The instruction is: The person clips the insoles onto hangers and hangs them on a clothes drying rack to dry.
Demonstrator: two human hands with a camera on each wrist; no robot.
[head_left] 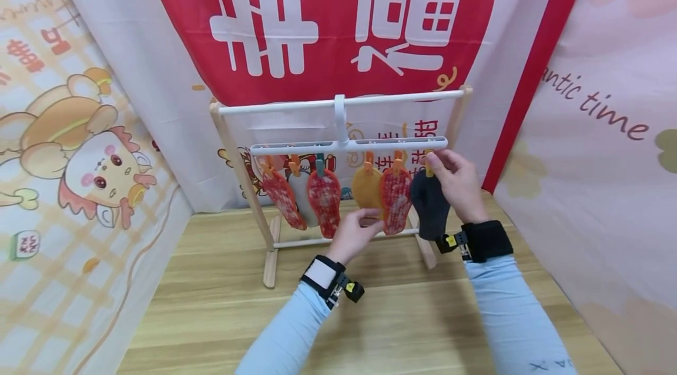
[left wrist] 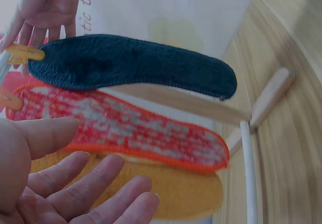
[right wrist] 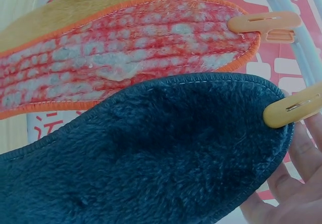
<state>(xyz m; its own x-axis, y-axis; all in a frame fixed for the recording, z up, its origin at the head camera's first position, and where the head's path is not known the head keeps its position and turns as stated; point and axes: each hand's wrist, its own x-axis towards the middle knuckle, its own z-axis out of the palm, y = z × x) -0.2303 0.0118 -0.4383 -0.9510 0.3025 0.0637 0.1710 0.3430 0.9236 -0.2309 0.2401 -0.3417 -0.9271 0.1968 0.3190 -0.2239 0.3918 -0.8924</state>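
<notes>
A dark blue fuzzy insole [right wrist: 151, 148] hangs by its heel end from a yellow clothespin [right wrist: 294, 105] on a white hanger [head_left: 391, 144]. My right hand [head_left: 460, 184] pinches that clothespin at its upper end, fingers behind it in the right wrist view. Beside it hangs a red-and-white insole [left wrist: 131, 126] with orange edging, under an orange clothespin [right wrist: 266, 22]. A tan insole [left wrist: 186, 196] overlaps behind that one. My left hand [head_left: 359, 234] is near the lower part of the red-and-white insole, its fingers spread and loosely bent, holding nothing.
On the hanger's left half hang two more red-and-white insoles [head_left: 324, 201] and a grey one [head_left: 302, 198] partly behind them. A wooden rack [head_left: 238, 169] with white bars [head_left: 285, 106] carries the hanger on a wooden tabletop [head_left: 211, 298]. Printed cloth walls [head_left: 597, 198] enclose the table.
</notes>
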